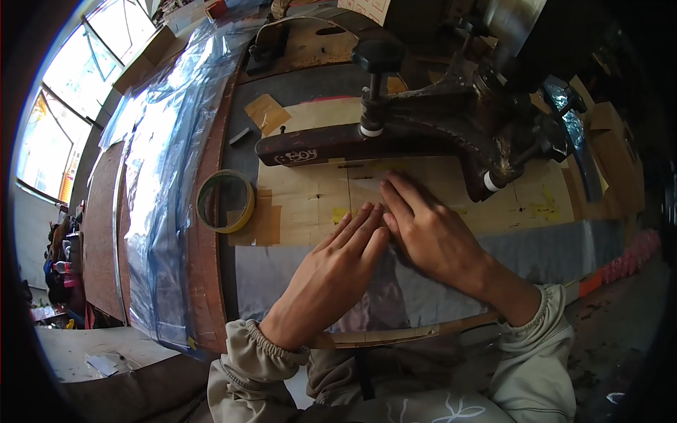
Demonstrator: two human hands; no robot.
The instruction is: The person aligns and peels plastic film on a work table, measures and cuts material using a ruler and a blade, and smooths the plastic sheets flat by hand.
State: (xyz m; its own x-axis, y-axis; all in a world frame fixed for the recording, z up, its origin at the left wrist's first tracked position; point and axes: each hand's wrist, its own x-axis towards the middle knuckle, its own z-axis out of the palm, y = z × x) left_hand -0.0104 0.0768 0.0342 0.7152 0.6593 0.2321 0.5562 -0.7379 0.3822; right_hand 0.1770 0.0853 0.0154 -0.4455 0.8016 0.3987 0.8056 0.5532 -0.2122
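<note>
Both of my hands rest palm down on a pale marked board [303,187] and the thin grey, shiny sheet [437,275] along its near side. My left hand [329,264] lies with fingers stretched out, tips near a small yellow mark. Beside it, my right hand [436,229] also has its fingers extended, pointing toward the dark metal frame [416,134]. The thumbs and fingertips nearly meet. Nothing is visible between the fingers of either hand; what lies beneath the palms is hidden.
A yellow-edged tape roll [241,220] stands left of the board, by brown tape patches [266,229]. Black knobs [378,56] rise from the frame just beyond my hands. Blue plastic film [159,176] covers a reddish board at left. Cardboard [612,166] sits at right.
</note>
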